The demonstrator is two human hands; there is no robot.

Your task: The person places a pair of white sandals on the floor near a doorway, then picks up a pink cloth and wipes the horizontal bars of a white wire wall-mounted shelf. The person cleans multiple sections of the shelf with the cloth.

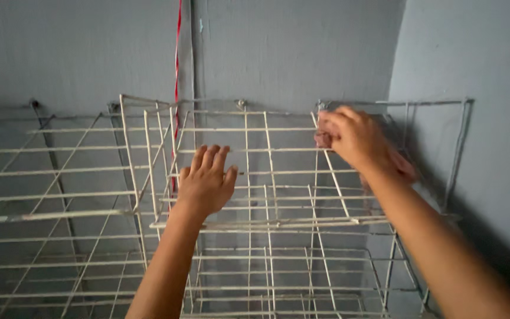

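Right hand with cloth at wire rack edge

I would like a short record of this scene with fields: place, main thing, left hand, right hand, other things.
place: corner of grey walls
main thing: white wire rack fixed to the wall, with several tiers
left hand: left hand open, fingers spread, resting on the rack wires
right hand: right hand pressing a small pinkish cloth against a wire at the rack's upper right
other things: red cord hanging down the wall; a second wire rack to the left
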